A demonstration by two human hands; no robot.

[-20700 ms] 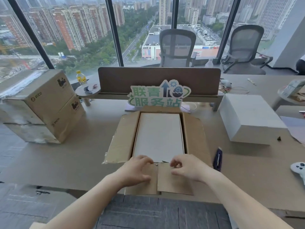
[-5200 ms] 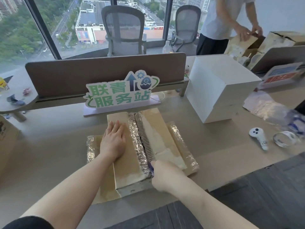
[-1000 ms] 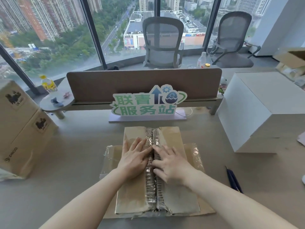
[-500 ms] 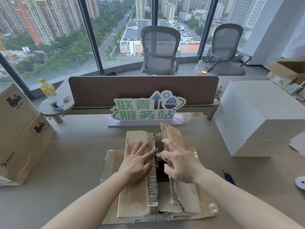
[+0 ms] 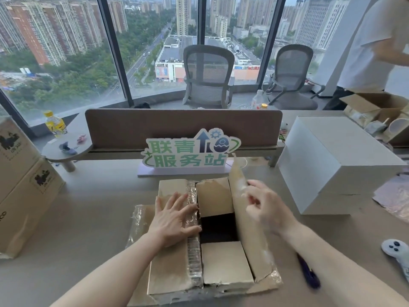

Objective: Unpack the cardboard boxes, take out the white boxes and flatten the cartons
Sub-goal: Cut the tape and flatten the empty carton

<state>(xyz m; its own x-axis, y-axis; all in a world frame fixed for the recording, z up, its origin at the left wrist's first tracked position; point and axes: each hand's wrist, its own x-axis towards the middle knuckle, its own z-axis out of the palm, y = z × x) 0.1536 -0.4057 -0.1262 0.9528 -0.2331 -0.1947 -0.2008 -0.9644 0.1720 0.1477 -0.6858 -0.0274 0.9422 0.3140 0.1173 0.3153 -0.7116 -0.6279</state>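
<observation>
- Your carton (image 5: 174,269) sits in the middle of the desk (image 5: 88,229), right in front of you, with its long side running away from you toward the green sign (image 5: 188,151).
- Your left hand (image 5: 174,218) lies flat on the carton's left flap (image 5: 172,271), fingers straight and spread, fingertips right at the taped inner edge.
- Your right hand (image 5: 265,209) is up at the right flap (image 5: 245,220), fingers curled around its raised edge. That flap stands tilted up and outward, so the box is half open.
- Between the two flaps you can see the short inner flaps, far one (image 5: 213,199) and near one (image 5: 225,264), with a dark gap (image 5: 218,227) between them. Can't tell what's inside.
- Right of the carton, the purple pen-like tool (image 5: 308,273) lies near your right forearm, with the white controller (image 5: 398,255) further right at the frame edge.
- The stacked white boxes (image 5: 332,165) stand well apart to the right, the brown cartons (image 5: 24,196) well apart on the left.
- There's bare desk on both sides of the carton.
</observation>
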